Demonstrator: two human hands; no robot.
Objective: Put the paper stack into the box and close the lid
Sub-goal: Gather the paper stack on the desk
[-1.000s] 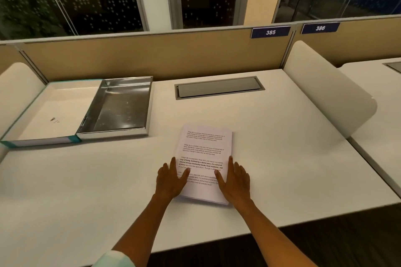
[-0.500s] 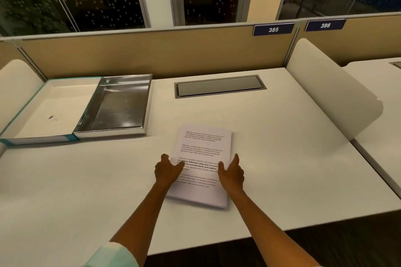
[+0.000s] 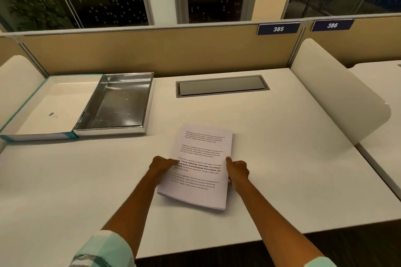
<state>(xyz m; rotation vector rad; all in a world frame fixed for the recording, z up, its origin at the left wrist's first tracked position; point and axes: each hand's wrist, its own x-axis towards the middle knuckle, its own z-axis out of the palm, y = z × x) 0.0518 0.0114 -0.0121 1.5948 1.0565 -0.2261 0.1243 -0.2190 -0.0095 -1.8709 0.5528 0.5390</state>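
A stack of printed white paper (image 3: 201, 158) sits in the middle of the desk, its near edge raised a little off the surface. My left hand (image 3: 161, 166) grips its left edge, thumb on top. My right hand (image 3: 237, 169) grips its right edge the same way. At the back left lies the open box: a shiny silver tray (image 3: 121, 104) with nothing in it, and hinged to its left side a white lid (image 3: 47, 106) with teal edges, folded flat on the desk.
A grey cable hatch (image 3: 221, 85) is set into the desk behind the paper. Rounded white dividers stand at the right (image 3: 338, 95) and left (image 3: 17, 76). A tan partition (image 3: 152, 52) runs along the back. The desk's front edge is near my forearms.
My hands went from lying flat on the lower part of the stack to gripping its two side edges, and the near end of the stack has lifted slightly.
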